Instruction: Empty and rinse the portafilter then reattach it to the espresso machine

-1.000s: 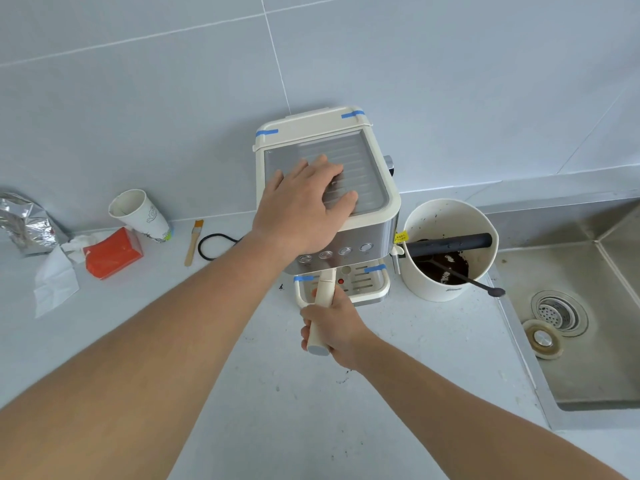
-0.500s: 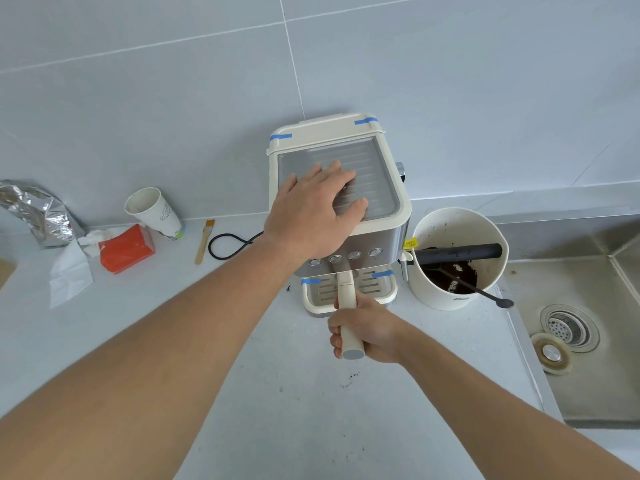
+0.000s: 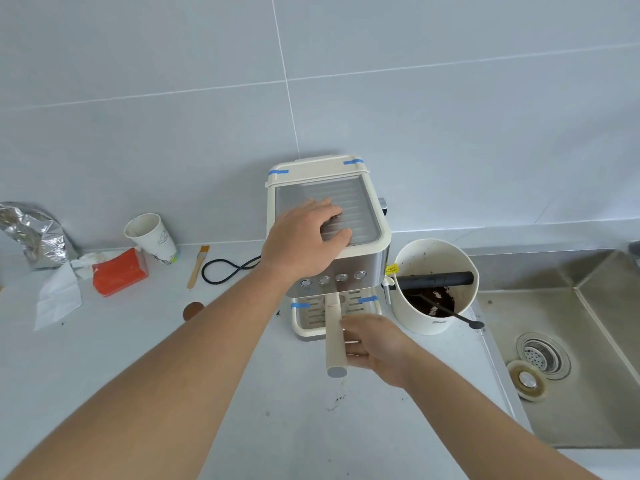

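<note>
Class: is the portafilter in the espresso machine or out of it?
In: the portafilter handle juts from under the espresso machine; right hand open beside it.

We faced a wall (image 3: 173, 81) of large pale grey tiles with thin white grout lines. Below it ran a white speckled worktop (image 3: 138, 358), and a steel sink (image 3: 588, 358) sat at its right in soft, even light.

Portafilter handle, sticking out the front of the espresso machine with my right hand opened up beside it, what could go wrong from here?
1. The right hand has no closed grip on the portafilter handle; if the lock is partial, it could drop.
2. The knock box stands close by on the right; a swinging handle might bump it and spill grounds.
3. The left hand only presses the espresso machine top, so a hard twist may shift it.
</note>
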Demonstrator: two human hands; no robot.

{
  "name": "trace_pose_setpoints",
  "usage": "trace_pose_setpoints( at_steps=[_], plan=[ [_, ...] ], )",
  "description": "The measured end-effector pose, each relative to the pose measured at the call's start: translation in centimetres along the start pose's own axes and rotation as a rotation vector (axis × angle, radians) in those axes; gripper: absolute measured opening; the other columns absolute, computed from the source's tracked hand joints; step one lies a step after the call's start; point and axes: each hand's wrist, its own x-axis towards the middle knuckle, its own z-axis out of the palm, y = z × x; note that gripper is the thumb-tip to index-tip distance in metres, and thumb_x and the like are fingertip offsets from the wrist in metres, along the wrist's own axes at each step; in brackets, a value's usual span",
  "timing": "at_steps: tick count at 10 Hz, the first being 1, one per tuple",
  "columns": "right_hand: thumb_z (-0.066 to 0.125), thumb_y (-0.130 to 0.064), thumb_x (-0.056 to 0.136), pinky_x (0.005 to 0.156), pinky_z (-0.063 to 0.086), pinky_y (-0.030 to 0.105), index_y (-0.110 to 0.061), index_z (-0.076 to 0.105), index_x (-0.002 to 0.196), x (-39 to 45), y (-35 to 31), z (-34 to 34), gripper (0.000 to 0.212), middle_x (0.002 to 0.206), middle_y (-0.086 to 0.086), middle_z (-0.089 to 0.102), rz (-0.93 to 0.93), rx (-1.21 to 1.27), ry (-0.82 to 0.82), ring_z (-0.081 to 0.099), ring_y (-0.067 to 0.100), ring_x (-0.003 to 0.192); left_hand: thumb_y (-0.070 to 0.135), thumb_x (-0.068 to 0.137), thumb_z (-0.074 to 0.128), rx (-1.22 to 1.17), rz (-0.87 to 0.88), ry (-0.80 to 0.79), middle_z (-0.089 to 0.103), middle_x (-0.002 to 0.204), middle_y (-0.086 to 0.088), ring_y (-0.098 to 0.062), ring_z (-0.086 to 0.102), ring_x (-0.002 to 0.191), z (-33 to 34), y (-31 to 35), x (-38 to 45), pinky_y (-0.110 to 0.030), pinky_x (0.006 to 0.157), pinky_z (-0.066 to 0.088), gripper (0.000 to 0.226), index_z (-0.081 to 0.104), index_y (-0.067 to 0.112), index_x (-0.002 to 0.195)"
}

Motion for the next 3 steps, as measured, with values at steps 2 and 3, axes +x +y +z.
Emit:
trace_pose_setpoints(
  at_steps=[2,3],
  plan=[
    [0.058,-0.018,0.099,0.092,0.056,0.036,-0.007,0.071,0.113,-4.7,-4.5,-2.5,0.022,0.105,0.010,0.080,-0.151,0.102,-0.013,0.076,0.022,0.100,0.036,0.083,0.063,-0.425,-0.096,-0.057,0.071,0.088,0.015,0.000,0.064,0.086,-1.2,0.9,-1.0,-0.026,0.078,0.048,0.013,0.071,0.028,0.090],
    [0.058,-0.017,0.099,0.094,0.055,0.039,-0.005,0.072,0.114,-7.2,-6.8,-3.0,0.025,0.107,0.012,0.079,-0.217,0.144,0.006,0.076,0.025,0.100,0.033,0.085,0.066,-0.763,-0.218,-0.077,0.075,0.097,0.013,0.000,0.068,0.094,-2.2,1.3,-1.8,-0.026,0.089,0.051,0.013,0.074,0.029,0.095]
  ],
)
